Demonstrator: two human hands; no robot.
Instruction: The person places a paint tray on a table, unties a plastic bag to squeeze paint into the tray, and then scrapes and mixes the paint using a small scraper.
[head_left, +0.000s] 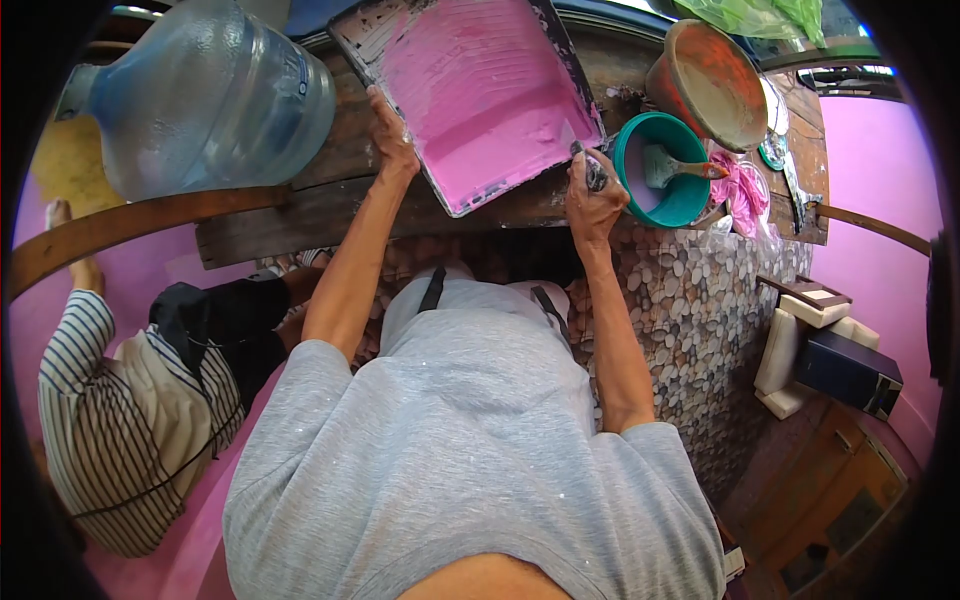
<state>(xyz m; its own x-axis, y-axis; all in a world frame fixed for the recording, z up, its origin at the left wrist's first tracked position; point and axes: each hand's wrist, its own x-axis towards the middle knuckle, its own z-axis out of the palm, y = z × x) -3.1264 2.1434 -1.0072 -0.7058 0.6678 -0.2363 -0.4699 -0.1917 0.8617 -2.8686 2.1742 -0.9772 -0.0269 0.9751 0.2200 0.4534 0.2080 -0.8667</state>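
Note:
A black paint tray (582, 82) coated with pink paint rests at the edge of the wooden table, tilted in my view. On its left rim my left hand (394, 138) is closed, thumb along the edge. By the tray's lower right corner, my right hand (597, 205) is closed around a dark, paint-smeared handle (597, 175); what tool it belongs to is hidden. Just right of that hand stands a teal bucket (618, 165) of pale paint, with a paintbrush (682, 169) lying across inside it.
A large clear water jug (215, 100) lies on its side at the left. Behind the bucket leans a reddish-brown bowl (735, 95), near a crumpled pink plastic bag (742, 195). A person in a striped shirt (140, 420) is low at the left. A dark blue box (845, 370) sits right.

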